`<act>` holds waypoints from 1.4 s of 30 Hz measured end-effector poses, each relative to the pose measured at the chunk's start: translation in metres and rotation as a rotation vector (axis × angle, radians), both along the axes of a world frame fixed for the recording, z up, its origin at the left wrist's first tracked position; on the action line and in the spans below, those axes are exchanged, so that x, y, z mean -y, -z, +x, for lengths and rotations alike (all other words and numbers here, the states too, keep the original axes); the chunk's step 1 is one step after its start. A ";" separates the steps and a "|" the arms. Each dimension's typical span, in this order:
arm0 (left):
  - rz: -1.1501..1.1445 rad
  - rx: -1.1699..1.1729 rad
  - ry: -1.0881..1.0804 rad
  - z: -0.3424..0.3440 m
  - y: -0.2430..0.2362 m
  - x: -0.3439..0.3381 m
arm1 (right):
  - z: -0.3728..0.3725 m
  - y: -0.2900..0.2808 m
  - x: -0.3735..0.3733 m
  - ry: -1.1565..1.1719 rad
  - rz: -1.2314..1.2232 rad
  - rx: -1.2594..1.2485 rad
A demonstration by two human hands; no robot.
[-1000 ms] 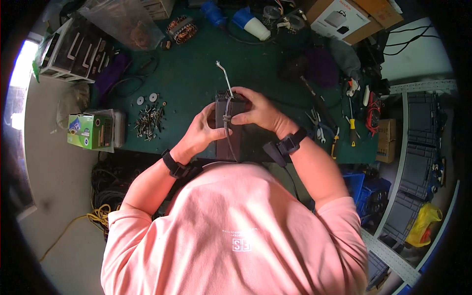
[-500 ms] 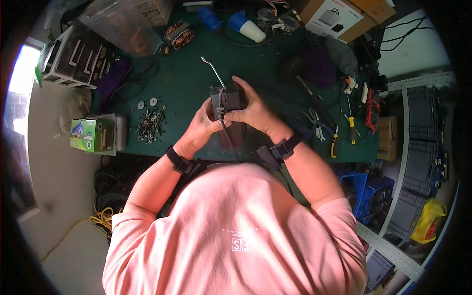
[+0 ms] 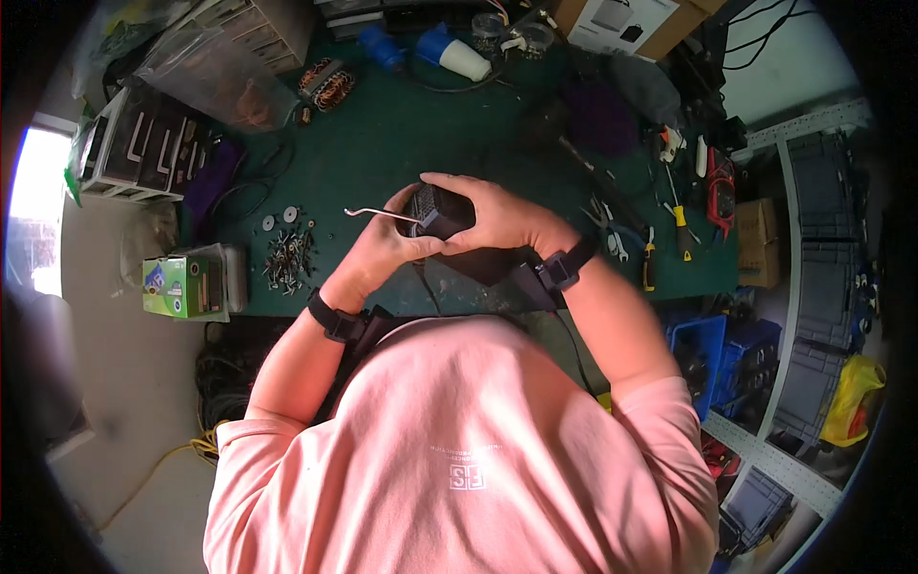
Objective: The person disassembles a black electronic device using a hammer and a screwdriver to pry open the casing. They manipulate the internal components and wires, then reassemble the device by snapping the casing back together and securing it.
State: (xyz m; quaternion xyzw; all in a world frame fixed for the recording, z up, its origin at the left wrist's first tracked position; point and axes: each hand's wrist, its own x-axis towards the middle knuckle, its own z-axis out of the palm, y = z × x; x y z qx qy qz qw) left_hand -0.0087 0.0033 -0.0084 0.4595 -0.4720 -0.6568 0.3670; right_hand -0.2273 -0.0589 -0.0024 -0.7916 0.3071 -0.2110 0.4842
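At the front middle of the bench I grip a black box-shaped device (image 3: 447,212) with my left hand (image 3: 392,244) and my right hand (image 3: 492,215). My left hand wraps the device's left side, its thumb across the lower front; my right hand holds the upper and right side. A bent silver metal rod (image 3: 378,212) juts from the gridded face toward the left, above my left hand. A dark cable (image 3: 428,292) hangs below the device. Both my wrists wear black strapped units.
Loose screws and washers (image 3: 287,258) and a green box (image 3: 182,285) lie left. Pliers, wrenches and a screwdriver (image 3: 681,230) lie right. Coils, blue plugs (image 3: 449,53), bags and cartons (image 3: 636,24) line the back. Shelving with grey crates (image 3: 824,292) stands far right.
The device has been turned in my hands, so its rod has swung from pointing up and away to pointing left. My right hand has moved down and right.
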 end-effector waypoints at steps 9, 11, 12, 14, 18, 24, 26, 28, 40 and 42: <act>0.111 0.112 -0.064 -0.003 0.011 -0.004 | 0.005 0.020 -0.001 0.003 0.273 -0.117; 0.099 0.142 -0.097 -0.001 0.026 -0.004 | 0.012 0.029 -0.008 0.060 0.197 -0.083; 0.092 0.157 -0.114 -0.001 0.028 -0.003 | 0.014 0.035 -0.011 0.088 0.159 -0.067; 0.107 0.164 -0.159 -0.004 0.029 -0.005 | 0.013 0.043 -0.012 0.104 0.205 -0.006; 0.070 0.183 -0.233 -0.008 0.036 -0.003 | 0.013 0.047 -0.004 0.085 0.262 0.059; -0.010 0.155 -0.212 -0.009 0.038 -0.005 | 0.013 0.041 0.003 0.036 0.346 0.043; 0.020 0.190 -0.206 -0.008 0.032 -0.008 | 0.014 0.036 0.003 0.022 0.365 0.040; 0.026 0.209 -0.215 -0.008 0.032 -0.010 | 0.014 0.038 0.004 0.008 0.372 0.043; 0.047 0.172 -0.217 -0.015 0.021 -0.003 | 0.005 0.015 0.020 -0.093 0.289 -0.070; 0.017 0.199 -0.174 -0.021 0.012 -0.002 | 0.007 -0.017 0.033 -0.069 0.122 -0.093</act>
